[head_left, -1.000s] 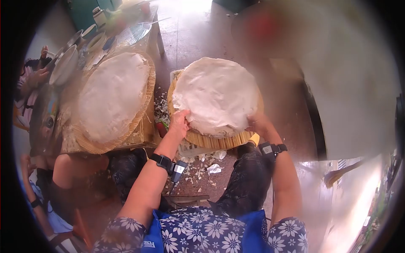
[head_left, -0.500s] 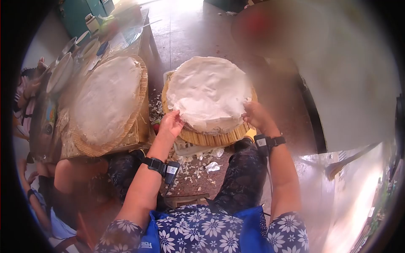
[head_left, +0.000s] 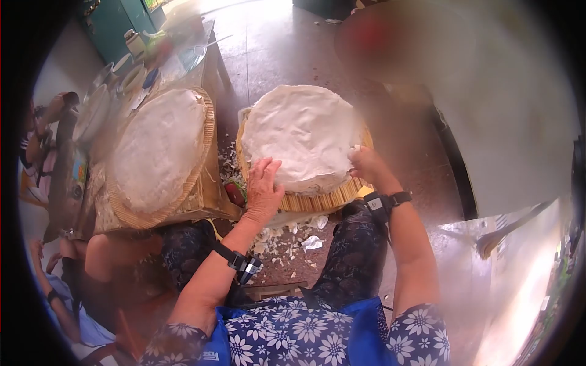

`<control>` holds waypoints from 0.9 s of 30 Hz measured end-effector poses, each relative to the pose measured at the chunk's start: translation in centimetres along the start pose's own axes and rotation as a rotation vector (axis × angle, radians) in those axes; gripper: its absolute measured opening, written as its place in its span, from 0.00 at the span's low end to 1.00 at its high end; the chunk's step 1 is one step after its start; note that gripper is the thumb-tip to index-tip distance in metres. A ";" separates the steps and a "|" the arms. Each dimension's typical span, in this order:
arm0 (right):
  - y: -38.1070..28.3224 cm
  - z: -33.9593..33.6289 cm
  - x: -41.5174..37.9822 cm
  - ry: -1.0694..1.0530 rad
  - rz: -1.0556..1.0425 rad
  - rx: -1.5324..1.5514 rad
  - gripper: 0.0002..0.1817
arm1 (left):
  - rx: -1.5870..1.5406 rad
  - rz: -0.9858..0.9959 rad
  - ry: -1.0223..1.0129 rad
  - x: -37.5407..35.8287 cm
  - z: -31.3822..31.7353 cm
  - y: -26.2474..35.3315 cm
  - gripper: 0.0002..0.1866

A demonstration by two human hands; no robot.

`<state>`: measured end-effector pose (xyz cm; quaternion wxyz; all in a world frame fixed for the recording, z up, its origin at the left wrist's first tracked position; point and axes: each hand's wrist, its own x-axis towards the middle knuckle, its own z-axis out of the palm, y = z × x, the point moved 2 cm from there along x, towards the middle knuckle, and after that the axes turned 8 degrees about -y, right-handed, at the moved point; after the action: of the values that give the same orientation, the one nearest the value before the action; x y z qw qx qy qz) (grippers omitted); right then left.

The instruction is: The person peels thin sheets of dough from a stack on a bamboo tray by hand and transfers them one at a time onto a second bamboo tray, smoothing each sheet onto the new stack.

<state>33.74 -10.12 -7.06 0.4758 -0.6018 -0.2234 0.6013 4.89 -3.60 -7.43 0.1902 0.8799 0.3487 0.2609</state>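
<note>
A stack of thin, soft white round sheets (head_left: 305, 131) lies on a round mat of bound straw stalks (head_left: 305, 202) in front of my knees. My left hand (head_left: 264, 188) rests on its near left edge, palm down with the fingers stretched out. At the right edge, my right hand (head_left: 370, 166) pinches the rim of the top sheet between thumb and fingers. The top sheet is slightly wrinkled, and its near edge hangs loosely over the layers beneath.
On the table (head_left: 210, 204) to the left, another straw mat (head_left: 206, 131) bears a white round sheet (head_left: 162, 146). Bowls and a jar (head_left: 134, 44) stand farther back. White scraps (head_left: 311, 243) litter the floor. Other people (head_left: 58, 293) sit at left. A large pale surface (head_left: 506, 122) fills the right.
My left hand has let go of the sheet's edge, opened and moved up and right onto it. The near edge is smoother. My right hand stays almost in place.
</note>
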 end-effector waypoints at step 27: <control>-0.9 -2.1 0.1 0.309 -0.199 -0.885 0.12 | 0.233 0.369 -0.322 2.9 3.6 0.9 0.21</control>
<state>35.96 -10.24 -6.75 0.2568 -0.8046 -0.4410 0.3037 9.29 -2.65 -8.89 0.0900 0.9747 0.1752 0.1060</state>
